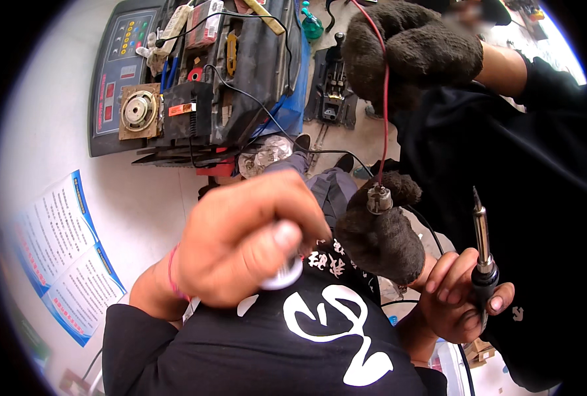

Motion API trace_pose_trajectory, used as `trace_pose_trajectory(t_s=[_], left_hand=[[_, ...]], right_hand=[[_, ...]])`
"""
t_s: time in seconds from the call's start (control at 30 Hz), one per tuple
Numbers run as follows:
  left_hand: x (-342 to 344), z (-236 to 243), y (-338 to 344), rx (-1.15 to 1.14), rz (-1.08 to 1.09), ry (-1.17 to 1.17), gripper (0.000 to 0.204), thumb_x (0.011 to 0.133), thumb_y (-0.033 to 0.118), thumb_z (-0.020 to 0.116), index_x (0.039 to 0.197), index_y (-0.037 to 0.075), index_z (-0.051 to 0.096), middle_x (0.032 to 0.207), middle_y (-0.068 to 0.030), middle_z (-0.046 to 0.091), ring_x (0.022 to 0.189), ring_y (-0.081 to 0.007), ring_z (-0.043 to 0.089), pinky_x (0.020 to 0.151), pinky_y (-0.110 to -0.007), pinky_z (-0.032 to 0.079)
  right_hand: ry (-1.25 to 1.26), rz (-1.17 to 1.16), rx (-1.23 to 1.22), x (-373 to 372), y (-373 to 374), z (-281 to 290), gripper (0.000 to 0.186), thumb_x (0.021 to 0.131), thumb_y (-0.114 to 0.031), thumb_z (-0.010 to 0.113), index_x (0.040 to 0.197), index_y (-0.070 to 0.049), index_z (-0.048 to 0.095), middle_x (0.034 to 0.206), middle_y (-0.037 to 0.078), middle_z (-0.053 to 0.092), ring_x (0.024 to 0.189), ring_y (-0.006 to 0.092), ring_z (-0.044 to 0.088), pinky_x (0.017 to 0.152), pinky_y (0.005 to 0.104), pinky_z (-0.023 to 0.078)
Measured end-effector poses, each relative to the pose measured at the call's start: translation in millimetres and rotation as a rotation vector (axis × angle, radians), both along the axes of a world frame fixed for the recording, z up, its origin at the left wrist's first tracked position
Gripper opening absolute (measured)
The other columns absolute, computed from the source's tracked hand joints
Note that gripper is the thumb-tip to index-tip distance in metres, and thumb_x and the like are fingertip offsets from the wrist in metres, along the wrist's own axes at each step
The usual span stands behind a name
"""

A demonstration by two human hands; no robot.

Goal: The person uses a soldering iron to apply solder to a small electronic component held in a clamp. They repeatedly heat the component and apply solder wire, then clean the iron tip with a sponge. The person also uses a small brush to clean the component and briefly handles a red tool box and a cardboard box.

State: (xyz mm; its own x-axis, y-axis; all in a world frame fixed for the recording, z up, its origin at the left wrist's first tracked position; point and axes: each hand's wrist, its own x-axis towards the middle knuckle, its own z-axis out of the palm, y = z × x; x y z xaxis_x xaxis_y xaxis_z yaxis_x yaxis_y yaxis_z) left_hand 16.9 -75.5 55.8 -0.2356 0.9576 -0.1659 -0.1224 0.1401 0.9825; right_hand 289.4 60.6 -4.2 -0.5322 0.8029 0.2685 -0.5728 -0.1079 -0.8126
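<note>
My left hand [237, 247], smeared a little by motion, is closed with its fingers curled in. A white round thing [285, 277] shows below its thumb; the hand hides the rest of it. My right hand [450, 297] grips a soldering iron [483, 241] by its dark handle, metal tip pointing up. Between my hands, a co-worker's brown-gloved hand [386, 241] holds a small round metal part [379, 199]. From this part a thin red wire [386, 99] runs up past the co-worker's other gloved hand [412, 49].
At the upper left, a machine with a control panel [118, 72] carries a speaker [138, 111], boxes and tools. A black cable [267, 109] stretches from there toward the gloved hand. A floor jack [333, 92] and a green bottle [312, 26] stand beyond. Posters [62, 224] hang left.
</note>
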Motion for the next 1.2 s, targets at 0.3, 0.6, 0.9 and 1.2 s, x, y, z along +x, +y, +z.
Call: trace_pose_trajectory(t_s=[0.3, 0.6, 0.9, 1.2], left_hand=[[36.6, 16.5, 14.0, 0.129, -0.13, 0.239, 0.021, 0.088, -0.003, 0.064, 0.109, -0.005, 0.064, 0.093, -0.0155, 0.067, 0.077, -0.0256, 0.065, 0.066, -0.032, 0.052], [41.2, 2.2, 1.9, 0.192, -0.222, 0.265, 0.027, 0.079, 0.001, 0.076, 0.104, 0.001, 0.067, 0.088, -0.0111, 0.069, 0.073, -0.027, 0.066, 0.061, -0.034, 0.053], [24.8, 2.6, -0.7, 0.055, 0.087, 0.557, 0.023, 0.073, -0.011, 0.069, 0.093, -0.001, 0.066, 0.085, -0.0101, 0.064, 0.075, -0.0177, 0.062, 0.064, -0.028, 0.048], [37.9, -8.3, 8.1, 0.115, 0.086, 1.004, 0.031, 0.068, -0.014, 0.072, 0.094, 0.001, 0.066, 0.082, -0.0111, 0.061, 0.072, -0.0227, 0.06, 0.06, -0.031, 0.048]], right_hand=[[0.089, 0.229, 0.527, -68.9, 3.6, 29.0, 0.033, 0.062, 0.005, 0.086, 0.087, -0.005, 0.068, 0.086, 0.015, 0.067, 0.066, 0.0261, 0.067, 0.051, 0.0327, 0.054], [-0.004, -0.274, 0.271, -56.7, -41.0, 15.1, 0.018, 0.088, -0.019, 0.071, 0.096, -0.01, 0.059, 0.085, 0.01, 0.059, 0.066, 0.0217, 0.063, 0.049, 0.0289, 0.05], [-0.239, -0.408, 0.022, -7.2, -23.3, 3.4, 0.034, 0.086, -0.03, 0.07, 0.1, -0.005, 0.052, 0.082, 0.01, 0.058, 0.064, 0.0181, 0.06, 0.053, 0.0272, 0.049], [-0.769, -0.336, 0.005, 1.9, -20.9, 11.2, 0.046, 0.092, -0.044, 0.06, 0.099, -0.001, 0.046, 0.083, 0.004, 0.053, 0.069, 0.0103, 0.052, 0.062, 0.0239, 0.044]])
